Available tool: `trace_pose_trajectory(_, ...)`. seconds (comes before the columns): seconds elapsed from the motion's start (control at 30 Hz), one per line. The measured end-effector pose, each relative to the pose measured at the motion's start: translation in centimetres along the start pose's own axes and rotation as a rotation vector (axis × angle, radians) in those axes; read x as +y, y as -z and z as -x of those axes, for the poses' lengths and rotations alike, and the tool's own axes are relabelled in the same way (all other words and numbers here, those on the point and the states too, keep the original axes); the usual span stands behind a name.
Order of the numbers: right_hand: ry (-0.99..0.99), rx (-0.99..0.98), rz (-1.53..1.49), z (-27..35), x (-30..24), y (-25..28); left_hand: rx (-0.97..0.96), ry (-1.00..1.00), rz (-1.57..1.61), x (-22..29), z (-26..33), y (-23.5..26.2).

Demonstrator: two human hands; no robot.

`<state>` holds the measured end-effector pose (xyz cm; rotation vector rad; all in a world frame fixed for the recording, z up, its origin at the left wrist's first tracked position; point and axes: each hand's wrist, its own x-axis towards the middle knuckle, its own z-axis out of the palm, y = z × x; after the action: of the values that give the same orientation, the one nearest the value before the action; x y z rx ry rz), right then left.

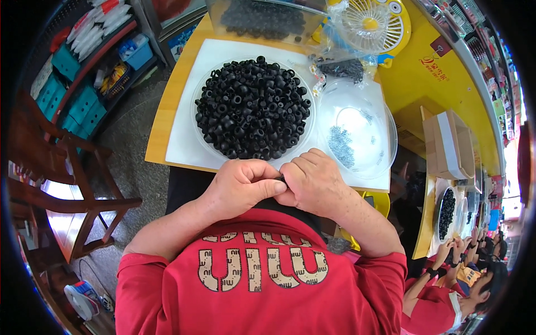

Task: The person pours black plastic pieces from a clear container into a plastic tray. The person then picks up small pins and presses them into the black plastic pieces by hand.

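Black small rubbery-looking piece (pixel 282 178) at frame centre, just below the white board's (pixel 184 111) near edge. Mostly hidden by fingers; from where I stand, can't tell which way it points or its long axis. Left hand (pixel 240 188): thumb and forefinger pinched shut on it. Right hand (pixel 314 181): fingers curled closed around its other side, exact grip hidden. Above the hands, a clear round plastic tray (pixel 197 120) heaped with black hollow parts (pixel 254 106), openings facing all ways, lower layers buried. Right of it, a clear round dish (pixel 371 153) with tiny pale bits (pixel 340 145), shape hard to make out. Clear plastic bin (pixel 312 27), top centre, cut off by the frame.
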<state>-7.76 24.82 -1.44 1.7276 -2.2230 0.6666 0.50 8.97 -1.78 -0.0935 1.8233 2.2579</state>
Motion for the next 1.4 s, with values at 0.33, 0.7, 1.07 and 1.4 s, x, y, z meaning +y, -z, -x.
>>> trace_pose_trajectory(0.33,-0.125,-0.058,0.030,0.1,0.5,-0.6,0.031,0.036,0.031,0.2,-0.9,-0.1)
trace_pose_trajectory(0.7,-0.062,-0.015,0.025,0.4,0.4,-0.2,0.032,0.135,0.121,0.1,-0.7,0.1)
trace_pose_trajectory(1.07,-0.137,-0.208,0.065,-0.1,-0.4,0.3,0.005,0.176,0.162,0.2,-0.8,0.4)
trace_pose_trajectory(1.4,-0.120,-0.138,0.099,-0.8,0.5,0.6,0.070,0.134,0.211,0.8,-1.2,0.3)
